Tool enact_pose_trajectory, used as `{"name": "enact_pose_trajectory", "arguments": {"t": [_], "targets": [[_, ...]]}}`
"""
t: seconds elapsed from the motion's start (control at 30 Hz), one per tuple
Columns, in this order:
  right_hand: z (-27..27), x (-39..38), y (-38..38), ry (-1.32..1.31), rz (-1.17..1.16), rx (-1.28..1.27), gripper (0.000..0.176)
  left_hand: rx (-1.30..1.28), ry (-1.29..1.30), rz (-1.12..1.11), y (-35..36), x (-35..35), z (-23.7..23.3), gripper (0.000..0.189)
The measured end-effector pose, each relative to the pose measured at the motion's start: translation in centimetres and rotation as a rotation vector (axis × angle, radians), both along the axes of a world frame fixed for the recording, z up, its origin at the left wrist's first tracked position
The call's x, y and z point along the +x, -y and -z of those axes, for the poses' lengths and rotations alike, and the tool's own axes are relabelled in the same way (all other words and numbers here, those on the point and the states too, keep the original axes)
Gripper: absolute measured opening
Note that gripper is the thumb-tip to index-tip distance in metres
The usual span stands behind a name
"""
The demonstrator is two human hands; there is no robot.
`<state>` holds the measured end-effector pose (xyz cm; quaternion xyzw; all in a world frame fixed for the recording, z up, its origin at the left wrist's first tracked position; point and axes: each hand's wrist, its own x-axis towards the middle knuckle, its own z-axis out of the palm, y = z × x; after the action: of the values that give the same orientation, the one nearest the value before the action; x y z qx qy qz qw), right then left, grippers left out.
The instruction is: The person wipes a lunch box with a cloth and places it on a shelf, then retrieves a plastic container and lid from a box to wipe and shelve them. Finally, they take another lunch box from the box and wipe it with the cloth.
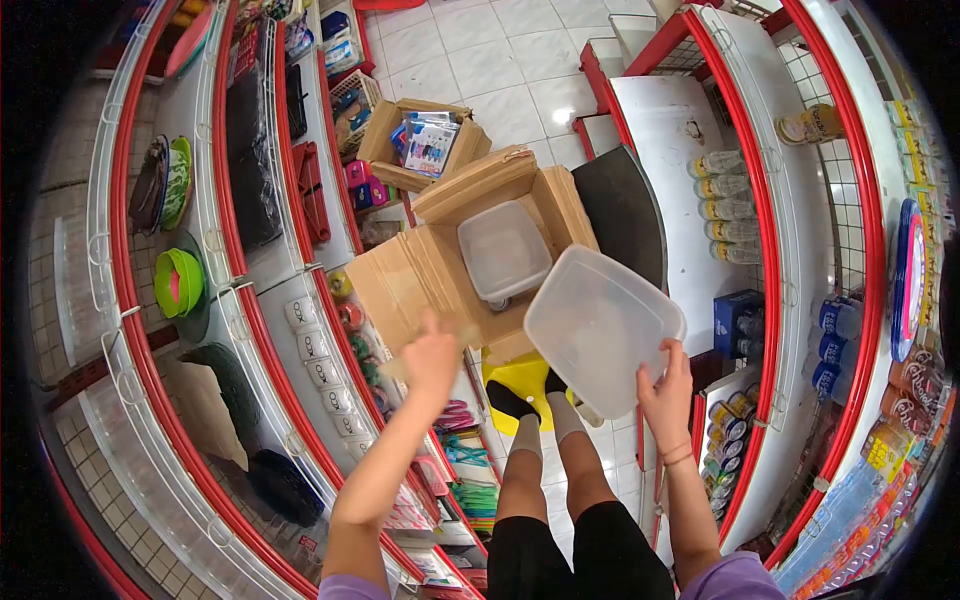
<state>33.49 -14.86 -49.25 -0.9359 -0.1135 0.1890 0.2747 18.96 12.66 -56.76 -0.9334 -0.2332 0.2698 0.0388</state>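
Note:
My right hand (665, 390) grips the near right edge of a translucent plastic container (605, 330), which is tilted in the air. Closed and blurred by motion, my left hand (432, 360) has a pale beige, cloth-like piece (398, 370) showing on both sides of it. It is over the near left flap of an open cardboard box (395, 285). Inside that box lies another translucent plastic container (505, 250). A yellow stool or step (520, 385) shows partly beneath the box, close to my feet.
Red-edged shelves line both sides of the aisle. White mugs (322, 373) and green bowls (178, 282) stand on the left. Glass jars (725, 210) and bottles (835, 350) fill parts of the right. A smaller carton (395, 175) with packets lies farther along the tiled floor (490, 50).

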Motion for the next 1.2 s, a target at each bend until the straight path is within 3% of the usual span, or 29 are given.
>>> {"name": "enact_pose_trajectory", "arguments": {"t": [0.1, 0.27, 0.37, 0.47, 0.57, 0.63, 0.73, 0.9, 1.0, 1.2], "targets": [[-1.7, 0.3, 0.2, 0.048, 0.017, -0.034, 0.038, -0.195, 0.192, 0.111, 4.5, 3.1, 5.5, 0.034], [-2.2, 0.4, 1.5, 0.079, 0.093, -0.059, 0.042, -0.287, -0.341, 0.363, 8.3, 7.0, 17.9, 0.037], [-1.6, 0.2, 2.4, 0.07, 0.157, 0.002, 0.043, -0.343, -0.587, 0.337, 8.2, 10.2, 18.0, 0.04], [-0.4, -0.5, 3.9, 0.014, 0.254, 0.045, 0.043, -0.369, -0.588, -0.047, 7.3, 10.4, 24.1, 0.045], [0.2, -0.9, 4.8, -0.056, 0.367, 0.127, 0.046, -0.616, -0.464, -0.417, 3.8, 8.8, 25.9, 0.049], [0.3, -1.1, 4.9, -0.058, 0.373, 0.097, 0.046, -0.711, -0.222, -0.811, 3.3, 7.3, 29.0, 0.052], [0.8, -1.6, 5.2, -0.061, 0.401, 0.142, 0.047, -0.785, 0.113, -1.119, 3.3, 5.6, 32.0, 0.054], [0.9, -2.4, 5.1, -0.059, 0.453, 0.146, 0.047, -1.11, 0.095, -1.64, 2.4, 4.6, 33.5, 0.039], [1.0, -2.6, 5.0, -0.037, 0.444, 0.127, 0.048, -1.274, 0.167, -1.654, 2.1, 4.4, 32.0, 0.031], [0.6, -2.6, 4.4, -0.124, 0.558, 0.164, 0.049, -1.288, 0.2, -1.598, 0.9, 3.2, 29.7, 0.03]]}}
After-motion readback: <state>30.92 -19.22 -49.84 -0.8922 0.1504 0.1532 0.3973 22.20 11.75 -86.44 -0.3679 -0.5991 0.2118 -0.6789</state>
